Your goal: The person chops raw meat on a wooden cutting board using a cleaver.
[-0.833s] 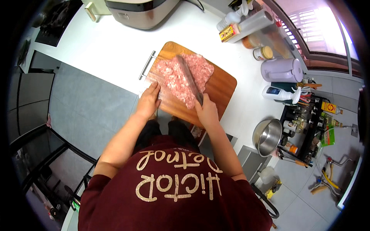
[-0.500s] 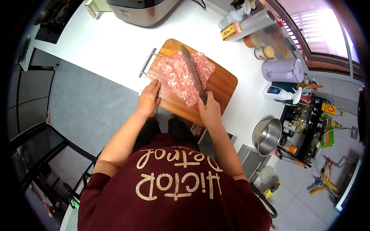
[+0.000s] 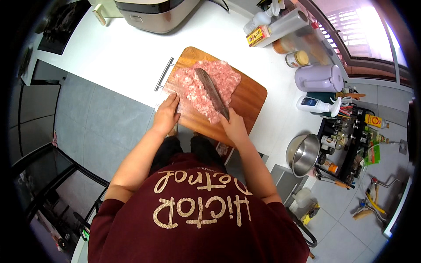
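A wide, flattened layer of pink minced meat (image 3: 226, 75) covers the middle of a wooden cutting board (image 3: 251, 94) lying at an angle on the white counter. My right hand (image 3: 235, 127) is closed round the dark handle of a kitchen knife (image 3: 208, 87). Its long blade points away and to the left, over the meat; whether it touches or hovers just above, I cannot tell. At the board's near left edge, my left hand (image 3: 165, 115) lies with fingers stretched out, holding no object. Beside it, a metal handle (image 3: 164, 74) juts from the board's left end.
A rice cooker (image 3: 155, 16) stands on the counter (image 3: 131, 48) beyond the board. To the right are a lilac jug (image 3: 319, 79), a white spray bottle (image 3: 316, 105), jars and a steel bowl (image 3: 303, 154). A rack of seasoning bottles (image 3: 340, 142) stands farther right.
The knife has shifted: its tip is lower and closer to me, further left over the meat. My left hand stays at the board's edge. The whole view has drifted slightly.
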Demonstrator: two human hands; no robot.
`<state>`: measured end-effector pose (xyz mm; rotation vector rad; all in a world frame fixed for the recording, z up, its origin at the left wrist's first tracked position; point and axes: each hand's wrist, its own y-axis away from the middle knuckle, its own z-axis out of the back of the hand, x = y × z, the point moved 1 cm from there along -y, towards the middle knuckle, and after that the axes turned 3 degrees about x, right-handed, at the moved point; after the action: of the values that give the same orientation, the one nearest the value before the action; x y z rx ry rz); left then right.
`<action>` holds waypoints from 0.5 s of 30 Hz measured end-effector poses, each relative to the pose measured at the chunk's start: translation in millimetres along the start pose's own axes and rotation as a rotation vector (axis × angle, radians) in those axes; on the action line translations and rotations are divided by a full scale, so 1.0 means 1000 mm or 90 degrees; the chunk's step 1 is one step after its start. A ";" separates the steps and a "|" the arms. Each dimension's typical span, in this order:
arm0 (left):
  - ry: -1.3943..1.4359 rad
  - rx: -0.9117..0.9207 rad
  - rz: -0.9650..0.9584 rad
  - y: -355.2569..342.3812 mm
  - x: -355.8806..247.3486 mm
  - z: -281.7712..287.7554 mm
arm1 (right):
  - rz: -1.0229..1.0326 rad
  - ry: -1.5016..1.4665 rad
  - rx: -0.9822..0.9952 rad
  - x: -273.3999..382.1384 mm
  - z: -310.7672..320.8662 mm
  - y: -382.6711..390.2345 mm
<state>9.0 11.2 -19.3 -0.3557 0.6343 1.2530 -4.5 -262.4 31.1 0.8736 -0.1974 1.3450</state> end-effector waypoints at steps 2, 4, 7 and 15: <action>-0.008 -0.006 0.003 -0.002 0.003 0.000 | -0.026 -0.160 0.001 -0.002 0.016 0.002; -0.015 -0.012 0.018 -0.002 0.001 -0.001 | -0.079 -0.406 0.008 -0.003 0.037 0.015; -0.016 -0.009 0.018 -0.002 0.001 0.000 | -0.132 -0.573 -0.046 -0.037 0.062 0.014; -0.018 -0.001 0.030 -0.003 0.001 0.001 | -0.208 -0.643 0.105 -0.131 0.077 -0.020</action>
<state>12.1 11.3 -19.2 -0.3258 0.6200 1.3017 5.9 -411.3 -2.8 1.5982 -0.6913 0.5270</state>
